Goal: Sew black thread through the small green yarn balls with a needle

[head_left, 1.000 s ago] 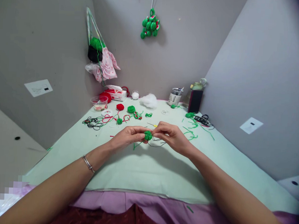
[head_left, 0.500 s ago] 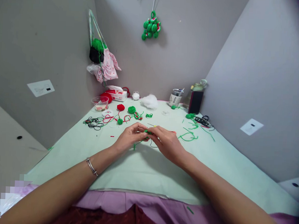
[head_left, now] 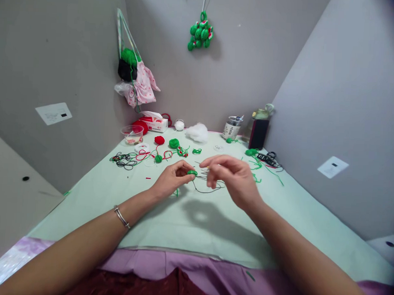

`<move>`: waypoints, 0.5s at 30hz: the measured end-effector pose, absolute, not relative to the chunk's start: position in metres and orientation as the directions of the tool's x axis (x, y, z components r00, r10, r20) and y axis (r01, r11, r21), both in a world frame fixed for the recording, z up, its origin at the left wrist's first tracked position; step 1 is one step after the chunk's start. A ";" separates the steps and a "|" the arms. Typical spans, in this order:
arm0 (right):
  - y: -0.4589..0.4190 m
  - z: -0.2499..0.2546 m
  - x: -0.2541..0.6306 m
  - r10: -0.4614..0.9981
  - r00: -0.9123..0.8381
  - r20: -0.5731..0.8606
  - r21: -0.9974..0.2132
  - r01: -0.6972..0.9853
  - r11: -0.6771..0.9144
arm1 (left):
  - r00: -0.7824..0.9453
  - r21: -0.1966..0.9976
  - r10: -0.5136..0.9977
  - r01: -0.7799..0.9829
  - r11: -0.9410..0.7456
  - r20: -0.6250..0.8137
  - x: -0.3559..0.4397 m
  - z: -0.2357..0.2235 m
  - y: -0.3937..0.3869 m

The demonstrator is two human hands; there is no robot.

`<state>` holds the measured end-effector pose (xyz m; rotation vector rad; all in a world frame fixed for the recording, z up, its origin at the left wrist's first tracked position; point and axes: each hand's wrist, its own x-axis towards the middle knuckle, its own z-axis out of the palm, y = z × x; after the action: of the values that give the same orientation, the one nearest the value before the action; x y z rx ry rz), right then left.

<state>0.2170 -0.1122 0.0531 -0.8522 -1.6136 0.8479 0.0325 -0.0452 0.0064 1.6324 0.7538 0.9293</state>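
Observation:
My left hand (head_left: 172, 178) pinches a small green crocheted piece (head_left: 192, 172) above the middle of the table. Dark thread (head_left: 208, 192) trails from this piece and loops beneath my right hand (head_left: 233, 179). The right hand is held apart, just to the right of the piece, with its index finger reaching left and the other fingers curled. Its fingertips are slightly blurred, so whatever they pinch is hidden. A slim tool with a bit of yellow (head_left: 208, 167) shows partly behind the right fingers. Green yarn ends (head_left: 176, 192) hang below the left hand.
Beyond my hands lie a red yarn ball (head_left: 159, 140), a green yarn ball (head_left: 174, 143), tangled black cord (head_left: 124, 161) and white stuffing (head_left: 197, 132). A tissue box (head_left: 157, 123), plastic bowl (head_left: 132, 135), pen tin (head_left: 232, 128) and dark phone (head_left: 259, 134) stand farther back.
My right hand has come away from the green piece, moving right and slightly up. The dark thread loop shows more between the hands. My left hand still holds the piece.

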 end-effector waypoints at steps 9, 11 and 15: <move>-0.106 0.104 0.311 0.836 0.353 0.420 -0.832 -0.218 0.510 | 0.317 0.746 0.824 0.356 -0.563 0.470 -0.003 0.004 -0.002; -0.104 0.105 0.341 0.644 0.546 0.535 -0.743 -0.057 0.666 | 0.275 0.670 0.803 0.447 -0.593 0.528 -0.012 0.004 0.007; -0.101 0.100 0.371 0.443 0.592 0.673 -0.635 0.155 0.757 | 0.179 0.734 0.826 0.385 -0.559 0.535 -0.017 0.007 0.012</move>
<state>0.3714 -0.1012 0.0999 -0.7175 -0.9417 0.1851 -0.0173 0.0120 0.0070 2.0254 1.1369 1.3530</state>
